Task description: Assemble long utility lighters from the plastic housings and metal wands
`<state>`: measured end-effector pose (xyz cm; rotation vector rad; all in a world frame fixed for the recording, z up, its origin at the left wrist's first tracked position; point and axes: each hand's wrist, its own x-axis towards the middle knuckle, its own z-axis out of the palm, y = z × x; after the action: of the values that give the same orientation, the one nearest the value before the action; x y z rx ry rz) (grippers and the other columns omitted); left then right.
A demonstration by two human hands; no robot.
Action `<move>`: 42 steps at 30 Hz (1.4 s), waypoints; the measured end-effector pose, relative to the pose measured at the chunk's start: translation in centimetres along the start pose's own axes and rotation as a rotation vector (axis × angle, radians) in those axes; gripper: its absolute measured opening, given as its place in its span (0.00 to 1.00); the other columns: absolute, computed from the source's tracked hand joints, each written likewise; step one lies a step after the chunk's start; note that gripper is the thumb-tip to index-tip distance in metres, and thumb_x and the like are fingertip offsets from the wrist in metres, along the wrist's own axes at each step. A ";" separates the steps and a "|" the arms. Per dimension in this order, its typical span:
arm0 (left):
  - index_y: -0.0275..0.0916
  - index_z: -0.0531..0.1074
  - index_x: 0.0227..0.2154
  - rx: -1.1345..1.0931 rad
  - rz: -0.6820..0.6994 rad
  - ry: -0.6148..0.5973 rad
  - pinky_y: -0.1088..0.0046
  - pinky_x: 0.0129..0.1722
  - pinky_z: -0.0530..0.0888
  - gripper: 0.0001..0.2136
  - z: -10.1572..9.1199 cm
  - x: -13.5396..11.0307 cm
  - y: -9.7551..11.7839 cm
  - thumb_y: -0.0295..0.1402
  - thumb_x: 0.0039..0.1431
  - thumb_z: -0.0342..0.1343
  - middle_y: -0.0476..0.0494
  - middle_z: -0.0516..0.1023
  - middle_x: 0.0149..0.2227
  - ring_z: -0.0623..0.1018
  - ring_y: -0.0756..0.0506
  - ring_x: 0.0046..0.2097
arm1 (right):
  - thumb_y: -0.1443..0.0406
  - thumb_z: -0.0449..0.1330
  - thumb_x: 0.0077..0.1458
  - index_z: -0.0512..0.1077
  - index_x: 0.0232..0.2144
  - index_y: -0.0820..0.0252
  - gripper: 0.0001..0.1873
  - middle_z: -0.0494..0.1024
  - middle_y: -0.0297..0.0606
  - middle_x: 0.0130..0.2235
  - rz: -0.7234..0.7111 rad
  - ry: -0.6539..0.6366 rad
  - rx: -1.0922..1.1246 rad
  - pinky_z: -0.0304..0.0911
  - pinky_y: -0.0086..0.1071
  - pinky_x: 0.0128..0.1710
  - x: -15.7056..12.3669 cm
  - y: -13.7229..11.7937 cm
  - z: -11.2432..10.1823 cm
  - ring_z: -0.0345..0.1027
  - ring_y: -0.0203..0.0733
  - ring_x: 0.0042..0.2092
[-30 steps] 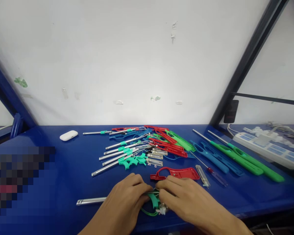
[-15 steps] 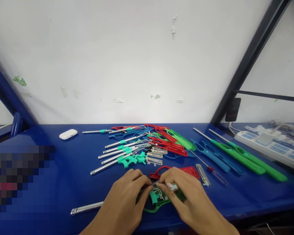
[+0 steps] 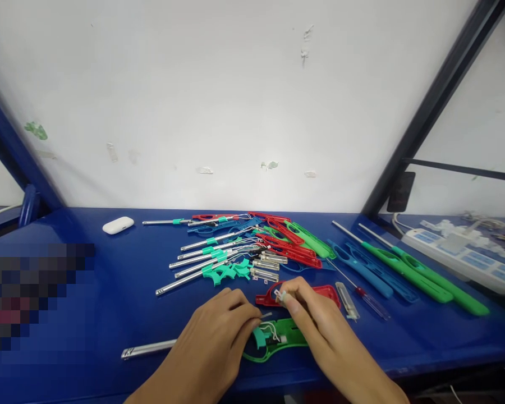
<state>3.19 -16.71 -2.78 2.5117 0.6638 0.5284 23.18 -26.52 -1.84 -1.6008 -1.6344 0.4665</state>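
My left hand [image 3: 214, 336] is closed round an opened utility lighter, and a thin clear tube tip [image 3: 266, 315] sticks out past its fingertips. Part of the lighter's green half shell [image 3: 294, 332] shows to the right, with a teal trigger [image 3: 259, 337] and white wires [image 3: 273, 328] inside. Out to the left runs its metal barrel [image 3: 149, 349]. Above the shell, my right hand [image 3: 320, 322] pinches a clear lighter fuel tank, mostly hidden in the fingers; its pale valve end [image 3: 280, 295] shows. Just behind lies a red half shell [image 3: 328, 293].
Metal barrels with teal triggers [image 3: 193, 279], clear fuel tanks [image 3: 264, 275] and coloured shells [image 3: 286, 249] are piled behind my hands. To the right are another tank [image 3: 347, 302], a screwdriver [image 3: 372, 303], green lighters [image 3: 408, 269] and a power strip [image 3: 467, 261]. A white case [image 3: 118, 225] lies back left.
My right hand has lifted away from the left fingertips and turned, so the tank's valve end now points up left. More of the green shell shows. My left hand stays nearly in place.
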 end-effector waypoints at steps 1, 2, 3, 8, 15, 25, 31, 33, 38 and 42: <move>0.41 0.78 0.40 -0.002 -0.001 0.001 0.68 0.43 0.71 0.13 0.1 0.0 0.0 0.25 0.75 0.49 0.47 0.77 0.41 0.78 0.44 0.43 | 0.55 0.44 0.78 0.68 0.43 0.51 0.16 0.76 0.30 0.39 -0.007 -0.017 0.012 0.65 0.29 0.42 0.1 0.1 0.0 0.72 0.38 0.40; 0.41 0.78 0.40 -0.006 -0.002 0.002 0.68 0.43 0.71 0.13 0.2 0.0 0.1 0.26 0.76 0.48 0.47 0.77 0.41 0.78 0.44 0.43 | 0.55 0.44 0.78 0.68 0.43 0.51 0.15 0.76 0.30 0.39 -0.013 -0.028 0.023 0.65 0.29 0.42 0.2 0.2 0.0 0.72 0.37 0.40; 0.41 0.78 0.40 -0.012 -0.002 0.001 0.68 0.43 0.71 0.13 0.3 0.0 0.1 0.27 0.76 0.48 0.47 0.76 0.41 0.78 0.45 0.42 | 0.55 0.44 0.78 0.68 0.44 0.51 0.15 0.76 0.30 0.39 -0.018 -0.032 0.032 0.64 0.28 0.41 0.2 0.2 0.0 0.71 0.37 0.39; 0.46 0.76 0.47 -0.009 -0.017 0.021 0.69 0.42 0.70 0.11 0.4 0.1 0.1 0.27 0.75 0.49 0.49 0.75 0.42 0.77 0.46 0.42 | 0.56 0.44 0.78 0.68 0.46 0.51 0.15 0.77 0.33 0.41 -0.031 -0.019 0.041 0.66 0.31 0.43 0.0 0.2 -0.1 0.73 0.40 0.42; 0.46 0.72 0.42 0.073 0.102 0.055 0.74 0.37 0.70 0.08 0.4 0.0 -0.8 0.25 0.73 0.52 0.52 0.74 0.41 0.76 0.48 0.38 | 0.55 0.60 0.69 0.73 0.39 0.52 0.09 0.77 0.31 0.34 -0.018 0.053 -0.088 0.66 0.31 0.34 -1.0 0.5 -0.5 0.70 0.40 0.33; 0.43 0.74 0.40 0.212 0.228 -0.010 0.71 0.44 0.73 0.10 -2.0 -1.0 0.2 0.24 0.74 0.50 0.49 0.79 0.40 0.76 0.45 0.41 | 0.58 0.66 0.67 0.76 0.38 0.49 0.05 0.81 0.27 0.39 -0.015 -0.130 -0.082 0.67 0.30 0.44 -2.6 1.6 -0.9 0.76 0.40 0.42; 0.45 0.74 0.49 0.329 0.254 -0.102 0.70 0.41 0.72 0.20 -1.7 -1.0 0.6 0.14 0.64 0.50 0.47 0.78 0.44 0.76 0.44 0.42 | 0.60 0.65 0.68 0.76 0.36 0.51 0.07 0.80 0.27 0.36 -0.068 -0.121 -0.094 0.65 0.29 0.40 -2.3 1.8 -0.8 0.74 0.37 0.38; 0.46 0.73 0.49 0.348 0.300 -0.079 0.71 0.39 0.70 0.22 -1.5 -0.9 0.5 0.12 0.61 0.50 0.49 0.77 0.44 0.74 0.45 0.40 | 0.59 0.64 0.69 0.75 0.34 0.52 0.09 0.79 0.27 0.35 -0.081 -0.120 -0.094 0.64 0.29 0.39 -2.3 1.7 -0.7 0.73 0.37 0.37; 0.43 0.71 0.43 0.398 0.461 0.049 0.69 0.34 0.64 0.14 -1.0 -0.7 0.4 0.15 0.64 0.53 0.49 0.74 0.40 0.70 0.45 0.35 | 0.62 0.63 0.70 0.74 0.32 0.54 0.12 0.77 0.27 0.32 -0.102 -0.102 -0.093 0.61 0.28 0.35 -2.2 1.4 -0.7 0.70 0.35 0.34; 0.44 0.70 0.46 0.436 0.453 0.044 0.68 0.36 0.66 0.16 -1.2 -0.7 0.4 0.15 0.65 0.51 0.49 0.73 0.41 0.70 0.44 0.35 | 0.63 0.62 0.71 0.73 0.32 0.54 0.11 0.77 0.27 0.32 -0.131 -0.085 -0.091 0.60 0.28 0.35 -2.3 1.5 -0.6 0.70 0.35 0.34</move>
<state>2.23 -16.99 -1.78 3.0940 0.2314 0.6523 24.33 -28.66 -3.20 -1.5464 -1.8351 0.4017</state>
